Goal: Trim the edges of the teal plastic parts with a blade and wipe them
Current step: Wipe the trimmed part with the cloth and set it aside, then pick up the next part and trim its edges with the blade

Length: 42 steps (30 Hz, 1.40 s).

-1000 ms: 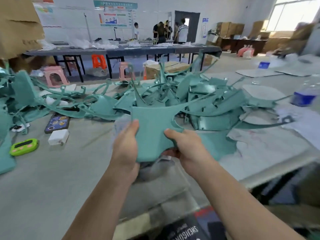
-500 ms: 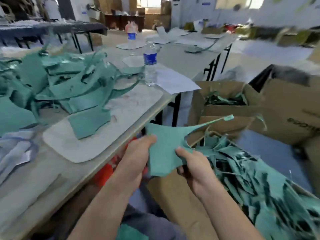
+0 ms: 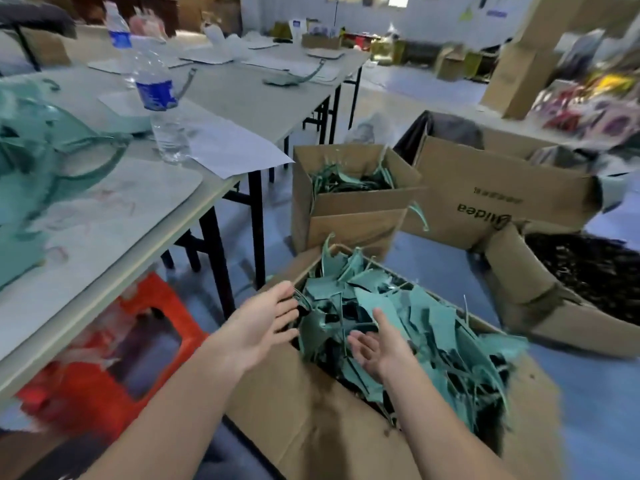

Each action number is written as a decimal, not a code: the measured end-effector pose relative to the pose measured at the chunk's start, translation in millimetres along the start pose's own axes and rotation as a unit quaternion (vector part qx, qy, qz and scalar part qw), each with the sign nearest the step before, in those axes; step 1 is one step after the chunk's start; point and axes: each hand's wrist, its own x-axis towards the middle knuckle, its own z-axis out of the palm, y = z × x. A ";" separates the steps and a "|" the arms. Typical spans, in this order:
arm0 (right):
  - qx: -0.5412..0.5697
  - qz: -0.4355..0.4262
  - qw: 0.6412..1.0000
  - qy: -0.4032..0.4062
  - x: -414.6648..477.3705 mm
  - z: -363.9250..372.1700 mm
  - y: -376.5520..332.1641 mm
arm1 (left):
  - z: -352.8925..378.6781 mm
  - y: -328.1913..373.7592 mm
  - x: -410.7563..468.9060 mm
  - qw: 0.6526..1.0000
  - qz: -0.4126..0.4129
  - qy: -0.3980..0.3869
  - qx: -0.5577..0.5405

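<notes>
A cardboard box (image 3: 311,420) on the floor to my right is heaped with several teal plastic parts (image 3: 408,320). My left hand (image 3: 263,323) hovers over the box's near left corner with fingers spread, holding nothing. My right hand (image 3: 381,344) is over the heap, palm up, fingers loosely extended, also empty. More teal parts (image 3: 31,168) lie piled on the table (image 3: 114,258) at the left. No blade or wiping cloth shows.
A water bottle (image 3: 159,109) and a paper sheet (image 3: 228,147) stand on the table. A red stool (image 3: 104,362) sits under it. Further boxes: a small one with teal scraps (image 3: 349,216), a large one (image 3: 498,199) behind, another with dark scraps (image 3: 585,289) at right.
Both hands held one teal part, carried it from the table towards the floor box, and now have let it go; they are empty over the heap. My view has turned right.
</notes>
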 end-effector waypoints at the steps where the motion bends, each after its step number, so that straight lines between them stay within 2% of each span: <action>1: -0.006 0.011 1.000 0.006 3.8 -1.4 2.7 | -4.0 4.1 -1.9 1.000 0.013 0.003 0.009; 4: 0.003 0.000 1.000 0.013 11.1 10.9 21.7 | -18.2 13.7 -10.7 0.999 0.044 0.012 0.021; 7: 0.005 0.037 0.998 -0.049 3.5 40.4 53.2 | -31.1 17.3 -21.7 0.997 0.069 0.028 0.038; 12: 0.003 0.060 0.994 -0.096 -26.6 81.7 86.0 | -42.4 18.6 -37.9 0.987 0.121 0.072 0.081; 14: 0.012 0.056 0.988 -0.145 -45.8 94.6 81.1 | -38.4 21.2 -43.9 0.978 0.154 0.097 0.104; 17: 0.008 0.020 0.964 -0.264 -80.9 117.9 60.3 | -31.4 36.2 -56.3 0.961 0.224 0.144 0.077; 22: -0.108 -0.061 0.913 -0.390 -160.6 187.9 47.4 | -60.4 78.3 -106.9 0.909 0.316 0.264 0.068; 24: -0.164 -0.084 0.883 -0.432 -185.7 221.7 54.8 | -80.8 95.1 -128.3 0.887 0.334 0.318 0.029; 27: -0.248 -0.128 0.834 -0.476 -217.4 266.5 78.6 | -119.4 109.0 -161.9 0.833 0.353 0.423 0.053; 29: -0.295 -0.168 0.817 -0.466 -228.8 290.7 99.2 | -149.1 109.2 -188.5 0.783 0.368 0.496 0.075; 30: -0.341 -0.222 0.799 -0.444 -230.7 301.2 110.2 | -164.2 106.9 -201.4 0.763 0.372 0.521 0.087; 31: -0.404 -0.302 0.761 -0.408 -230.7 311.0 120.7 | -178.9 103.7 -214.4 0.747 0.373 0.542 0.096; 33: -0.521 -0.459 0.644 -0.321 -231.3 332.3 138.7 | -210.8 98.9 -238.9 0.722 0.357 0.583 0.104; 35: -0.606 -0.542 0.532 -0.238 -229.5 351.8 154.2 | -242.0 90.2 -261.5 0.698 0.321 0.629 0.113; 36: -0.633 -0.560 0.494 -0.203 -224.9 360.8 160.2 | -256.2 84.7 -271.4 0.684 0.308 0.651 0.119; 37: -0.653 -0.561 0.478 -0.174 -218.2 368.4 163.9 | -269.0 78.3 -279.5 0.670 0.298 0.669 0.126; 39: -0.686 -0.529 0.476 -0.152 -205.2 376.3 168.5 | -288.7 65.0 -289.4 0.653 0.279 0.690 0.142; 41: -0.699 -0.519 0.469 -0.148 -195.4 375.8 175.9 | -298.8 55.2 -291.4 0.649 0.269 0.693 0.160; 42: -0.683 -0.530 0.477 -0.159 -193.9 375.6 180.5 | -301.5 53.4 -289.6 0.652 0.267 0.688 0.175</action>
